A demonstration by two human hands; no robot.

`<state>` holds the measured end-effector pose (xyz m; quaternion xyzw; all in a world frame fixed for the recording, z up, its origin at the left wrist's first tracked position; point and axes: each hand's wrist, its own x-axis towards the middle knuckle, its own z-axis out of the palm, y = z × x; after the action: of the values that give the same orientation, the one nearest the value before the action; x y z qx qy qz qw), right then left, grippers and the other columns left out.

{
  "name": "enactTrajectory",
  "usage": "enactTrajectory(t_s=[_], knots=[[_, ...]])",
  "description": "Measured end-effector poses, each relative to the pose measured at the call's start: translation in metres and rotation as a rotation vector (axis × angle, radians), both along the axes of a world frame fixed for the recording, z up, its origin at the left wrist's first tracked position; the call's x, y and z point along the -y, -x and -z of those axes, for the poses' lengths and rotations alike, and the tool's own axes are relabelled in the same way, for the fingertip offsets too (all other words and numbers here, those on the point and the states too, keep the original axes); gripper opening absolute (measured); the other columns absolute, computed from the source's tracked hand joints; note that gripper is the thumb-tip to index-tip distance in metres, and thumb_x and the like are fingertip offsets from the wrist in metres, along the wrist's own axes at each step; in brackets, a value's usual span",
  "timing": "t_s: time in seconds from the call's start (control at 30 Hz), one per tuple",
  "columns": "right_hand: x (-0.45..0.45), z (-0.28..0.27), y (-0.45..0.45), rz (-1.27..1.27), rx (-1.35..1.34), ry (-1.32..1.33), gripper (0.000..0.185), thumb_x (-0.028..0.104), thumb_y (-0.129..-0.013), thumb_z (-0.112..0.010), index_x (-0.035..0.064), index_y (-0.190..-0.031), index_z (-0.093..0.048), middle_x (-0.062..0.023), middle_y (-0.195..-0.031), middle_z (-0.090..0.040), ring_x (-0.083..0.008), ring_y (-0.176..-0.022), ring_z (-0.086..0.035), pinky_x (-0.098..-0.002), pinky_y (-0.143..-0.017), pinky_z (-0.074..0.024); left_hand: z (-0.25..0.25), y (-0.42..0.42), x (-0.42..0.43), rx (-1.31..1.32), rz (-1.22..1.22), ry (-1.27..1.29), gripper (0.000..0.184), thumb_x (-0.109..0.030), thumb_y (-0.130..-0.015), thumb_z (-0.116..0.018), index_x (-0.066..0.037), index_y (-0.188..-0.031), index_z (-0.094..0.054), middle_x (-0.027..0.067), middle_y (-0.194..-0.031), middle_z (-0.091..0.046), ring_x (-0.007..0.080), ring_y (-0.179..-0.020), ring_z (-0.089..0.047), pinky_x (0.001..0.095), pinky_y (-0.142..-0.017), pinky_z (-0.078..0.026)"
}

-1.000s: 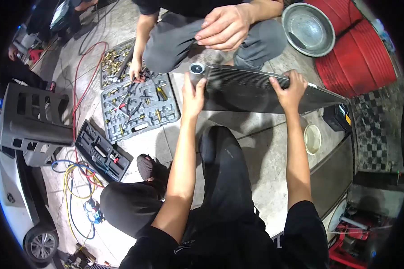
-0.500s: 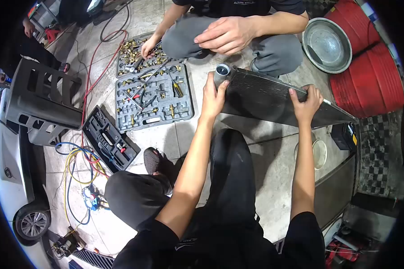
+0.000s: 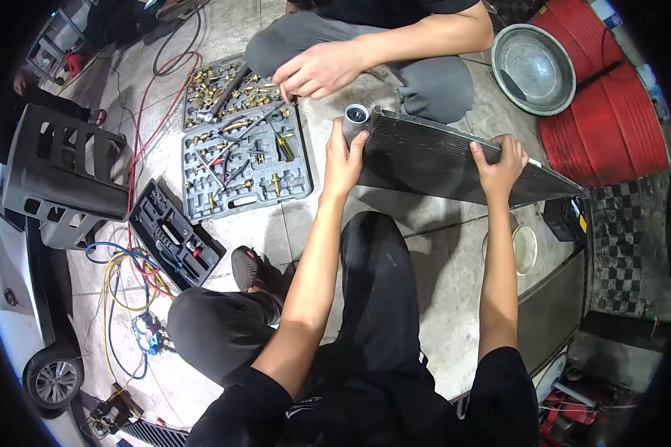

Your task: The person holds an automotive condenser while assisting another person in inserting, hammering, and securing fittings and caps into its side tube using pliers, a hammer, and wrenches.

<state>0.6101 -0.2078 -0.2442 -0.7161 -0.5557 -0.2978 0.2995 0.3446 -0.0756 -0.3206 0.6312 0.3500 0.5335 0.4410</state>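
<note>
A dark finned panel is held just above the middle of the frame, its long axis running from upper centre towards the right edge with a slight downward slope. Its broad face is turned towards the bottom of the frame, and a narrow edge is shown along the top. At its left end a grey cylindrical end piece is seen, its round open mouth pointed up at the camera. The end piece is grasped between the thumb and fingers of the left hand; the upper edge is gripped by the right hand, the thumb laid over the near face. The face is textured with fine parallel ridges. Above, a co-worker's hand is held loosely curled. At upper left, brass fittings are scattered in a moulded grey case; at upper right, a round, dull metal basin is set against ribbed red drums.
</note>
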Motion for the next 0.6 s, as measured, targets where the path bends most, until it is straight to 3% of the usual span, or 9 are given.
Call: enactTrajectory(t_s=[0.6], knots=[[0.0042,-0.0003,0.0018,0.003,0.016,0.002,0.048,0.049,-0.073,-0.080,0.0077,-0.081,-0.058,-0.0072,-0.080,-0.057,-0.0286,-0.082,-0.055,-0.0403,-0.084,-0.0370,0.0032,0.0017,0.0024,0.026,0.014,0.017,0.032,-0.019,-0.095,-0.064,0.000,-0.117,-0.050,0.0232,-0.102,-0.066,0.0378,-0.096,-0.064,0.0423,-0.084,-0.048]])
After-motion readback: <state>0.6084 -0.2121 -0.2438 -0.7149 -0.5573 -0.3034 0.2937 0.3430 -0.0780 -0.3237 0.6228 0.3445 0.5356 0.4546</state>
